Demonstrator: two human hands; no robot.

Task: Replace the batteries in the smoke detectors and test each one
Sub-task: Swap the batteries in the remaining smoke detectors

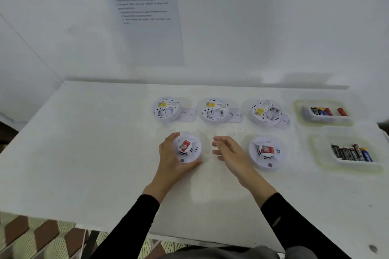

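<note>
Three opened smoke detectors [213,110] line the far side of a white table [84,143] against a white wall [273,27] bearing a printed sheet [147,21]. Left hand [170,157] grips a near detector [187,147]; right hand [229,153] hovers beside it, fingers loosely spread.

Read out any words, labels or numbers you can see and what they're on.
No text here is legible.
Printed sheet on the wall: several lines, blurred.
Red label on the front left detector: blurred.
Red label on the front right detector: blurred.
Yellow stickers on the rear detectors: too small.
Batteries in the trays: print blurred.
</note>
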